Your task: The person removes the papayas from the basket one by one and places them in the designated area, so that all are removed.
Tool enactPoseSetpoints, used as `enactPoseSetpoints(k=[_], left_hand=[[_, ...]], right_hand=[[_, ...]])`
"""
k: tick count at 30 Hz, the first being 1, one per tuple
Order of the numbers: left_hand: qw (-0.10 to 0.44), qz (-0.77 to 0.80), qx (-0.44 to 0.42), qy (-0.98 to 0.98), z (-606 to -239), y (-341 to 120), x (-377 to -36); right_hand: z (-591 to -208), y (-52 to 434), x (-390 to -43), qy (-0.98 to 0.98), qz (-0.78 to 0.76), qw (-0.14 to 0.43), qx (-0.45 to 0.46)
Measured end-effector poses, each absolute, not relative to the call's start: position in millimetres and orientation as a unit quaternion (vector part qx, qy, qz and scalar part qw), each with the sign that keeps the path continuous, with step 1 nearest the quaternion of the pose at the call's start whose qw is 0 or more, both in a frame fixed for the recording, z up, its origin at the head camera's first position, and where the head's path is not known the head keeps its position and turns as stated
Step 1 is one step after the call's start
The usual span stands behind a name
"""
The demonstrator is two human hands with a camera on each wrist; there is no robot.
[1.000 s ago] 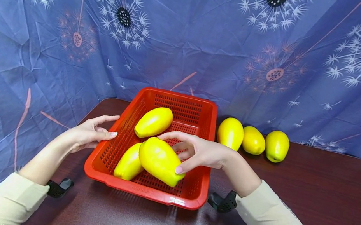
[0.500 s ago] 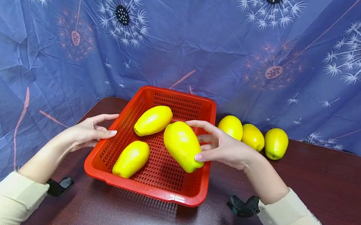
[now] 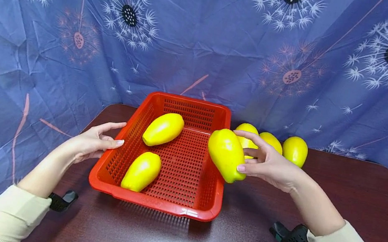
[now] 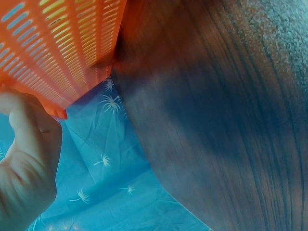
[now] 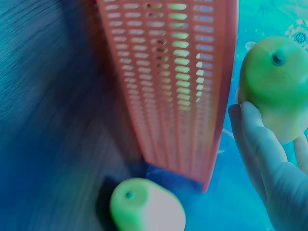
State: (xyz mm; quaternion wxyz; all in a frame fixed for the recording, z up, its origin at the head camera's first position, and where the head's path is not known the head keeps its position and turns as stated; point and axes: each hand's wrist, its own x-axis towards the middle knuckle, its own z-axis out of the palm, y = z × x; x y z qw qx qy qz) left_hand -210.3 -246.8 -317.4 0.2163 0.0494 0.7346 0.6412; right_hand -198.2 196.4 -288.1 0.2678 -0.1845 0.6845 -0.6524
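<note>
Yellow fruit fills right hand while left hand grips basket, rim marking illegible.

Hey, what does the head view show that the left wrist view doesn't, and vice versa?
Only the head view: the right hand holding a yellow fruit, and three more fruits in a row on the table.
Only the left wrist view: the left side of the red basket from outside.
Both: the left hand, the basket, the table and the patterned cloth.

Fruit is yellow, basket red, cloth dandelion-patterned
</note>
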Motion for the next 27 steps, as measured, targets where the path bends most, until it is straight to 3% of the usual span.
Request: enactPoseSetpoints(k=[13, 27], left_hand=[[0.218, 0.639, 0.048, 0.736, -317, -247, -210], [0.218, 0.641, 0.053, 0.734, -319, -247, -209]], right_hand=[[-312, 241, -187, 0.677, -0.671, 0.244, -0.177], [-358, 257, -171, 0.685, -0.679, 0.249, -0.093]])
